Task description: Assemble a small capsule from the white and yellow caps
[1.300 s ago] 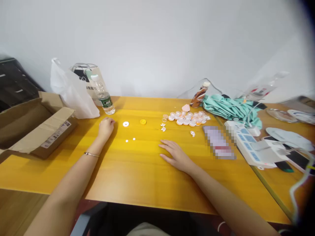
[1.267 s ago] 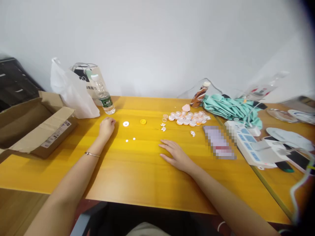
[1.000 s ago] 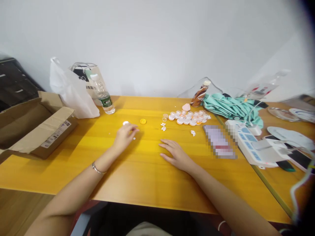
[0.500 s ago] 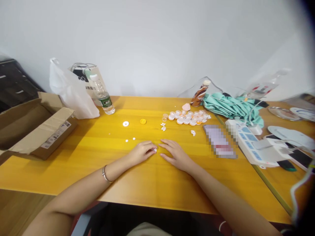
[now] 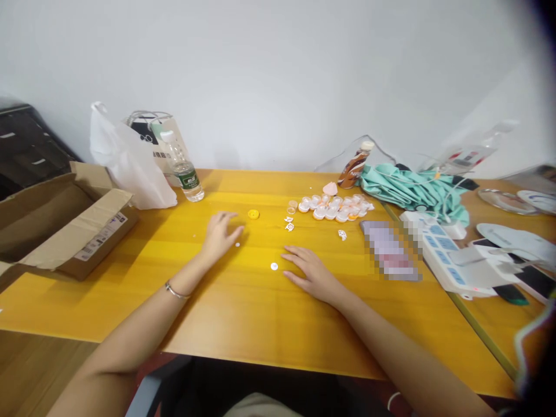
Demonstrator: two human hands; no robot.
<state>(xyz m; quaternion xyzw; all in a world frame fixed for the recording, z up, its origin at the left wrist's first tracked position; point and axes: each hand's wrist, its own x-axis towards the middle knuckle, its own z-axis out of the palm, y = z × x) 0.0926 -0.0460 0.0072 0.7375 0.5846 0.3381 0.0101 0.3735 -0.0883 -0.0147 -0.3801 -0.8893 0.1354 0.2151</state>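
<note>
Nearby: yellow cap (image 5: 253,214) | water bottle (image 5: 184,173) | cardboard box (image 5: 65,223) left

Left hand (image 5: 219,233) over table (image 5: 243,301), white disc (image 5: 274,266) beside right hand (image 5: 313,277)

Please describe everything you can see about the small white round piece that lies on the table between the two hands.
The small white round piece is a tiny flat disc, probably plastic, too small to show detail. It lies flat on the yellow wooden table, just left of the fingertips of the right hand, which rests palm down. Nothing appears to touch it. The left hand is farther off, up and to the left, near another white dot.
</note>
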